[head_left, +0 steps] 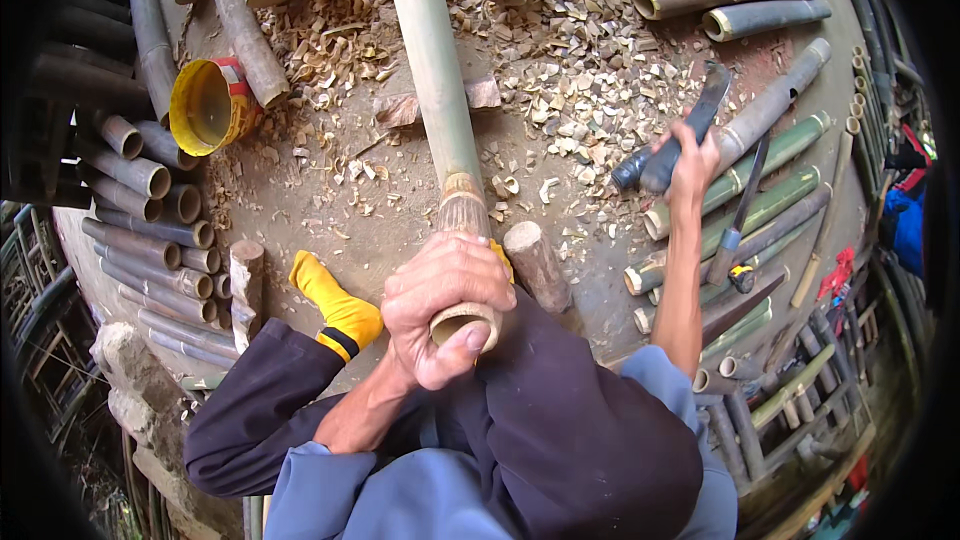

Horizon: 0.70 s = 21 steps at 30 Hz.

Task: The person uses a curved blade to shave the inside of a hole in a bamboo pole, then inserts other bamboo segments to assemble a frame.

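My left hand (445, 290) wraps round the near end of a long, pale green bamboo tube (428, 60), thumb beside its open mouth. The tube points away from me, between my legs, and lies across a low wooden block (398, 110). A rougher, brown band circles it just ahead of my fingers. Out to the right, my right hand (692, 162) is closed on a machete with a broad dark blade (712, 95). A short black handle-like piece (630, 170) shows beside that hand; whether it belongs to the same tool I cannot tell.
Wood chips (570, 90) cover the ground ahead. A yellow and red tub (205, 110) stands at left, near stacked bamboo tubes (130, 175). Bamboo poles (770, 165), a long knife (745, 205) and a tape measure (742, 278) lie at right. A short log (538, 265) is by my knee.
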Available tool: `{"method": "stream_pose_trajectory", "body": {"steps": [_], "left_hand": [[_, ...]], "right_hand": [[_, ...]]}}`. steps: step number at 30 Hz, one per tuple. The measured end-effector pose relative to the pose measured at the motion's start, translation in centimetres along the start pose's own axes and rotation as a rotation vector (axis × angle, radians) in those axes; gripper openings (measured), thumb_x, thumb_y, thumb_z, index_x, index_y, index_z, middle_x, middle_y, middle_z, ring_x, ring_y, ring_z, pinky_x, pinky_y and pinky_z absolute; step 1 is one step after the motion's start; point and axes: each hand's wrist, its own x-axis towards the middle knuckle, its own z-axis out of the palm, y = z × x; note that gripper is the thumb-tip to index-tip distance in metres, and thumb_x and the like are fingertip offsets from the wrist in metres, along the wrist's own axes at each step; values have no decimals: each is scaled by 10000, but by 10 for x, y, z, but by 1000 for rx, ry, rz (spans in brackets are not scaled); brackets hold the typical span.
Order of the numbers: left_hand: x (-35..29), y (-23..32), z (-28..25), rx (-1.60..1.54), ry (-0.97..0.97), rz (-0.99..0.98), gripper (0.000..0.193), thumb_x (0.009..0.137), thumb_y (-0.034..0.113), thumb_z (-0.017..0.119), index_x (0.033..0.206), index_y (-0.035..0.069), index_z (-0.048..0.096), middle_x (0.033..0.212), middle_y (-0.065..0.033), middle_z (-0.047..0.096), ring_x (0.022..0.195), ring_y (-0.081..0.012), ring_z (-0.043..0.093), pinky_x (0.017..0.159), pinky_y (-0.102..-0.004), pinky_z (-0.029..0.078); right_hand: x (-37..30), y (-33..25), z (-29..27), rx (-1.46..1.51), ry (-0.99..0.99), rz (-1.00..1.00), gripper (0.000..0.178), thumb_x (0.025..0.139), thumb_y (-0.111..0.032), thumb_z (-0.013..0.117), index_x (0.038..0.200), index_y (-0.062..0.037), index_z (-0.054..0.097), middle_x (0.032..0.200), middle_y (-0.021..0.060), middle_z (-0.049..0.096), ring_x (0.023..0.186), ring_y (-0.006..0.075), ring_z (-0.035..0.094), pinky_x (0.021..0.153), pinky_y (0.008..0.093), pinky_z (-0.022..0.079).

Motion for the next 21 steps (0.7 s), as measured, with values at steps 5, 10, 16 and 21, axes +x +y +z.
{"method": "stream_pose_trajectory", "body": {"steps": [5,10,16,21], "left_hand": [[6,2,-3,-43,79,-130,379,849,350,531,752,-4,624,683,-116,620,635,-266,610,731,-420,466],[54,21,-66,-144,239,-119,435,902,340,417,1068,-44,538,898,-150,575,830,-280,575,764,-388,463],[-4,-29,-47,482,801,-156,417,844,211,569,1207,32,467,984,-91,550,946,-189,544,929,-341,406],[-67,-53,35,-936,443,-1183,499,857,307,614,1204,-15,455,1120,-123,565,1111,-248,528,965,-375,415]], "right_hand": [[-75,-29,12,-173,-324,-19,344,833,-66,529,1151,37,444,748,56,547,572,125,564,519,261,486],[-109,-18,19,-465,-444,-176,519,817,-102,547,1314,-2,436,694,75,563,591,163,572,573,321,482],[-130,-36,18,-609,-907,-467,636,778,-48,559,1389,-81,386,907,178,625,723,296,627,667,364,512],[-115,-46,36,-1100,-1275,-458,719,771,-107,620,1423,-211,337,839,166,593,713,356,608,640,431,508]]}}
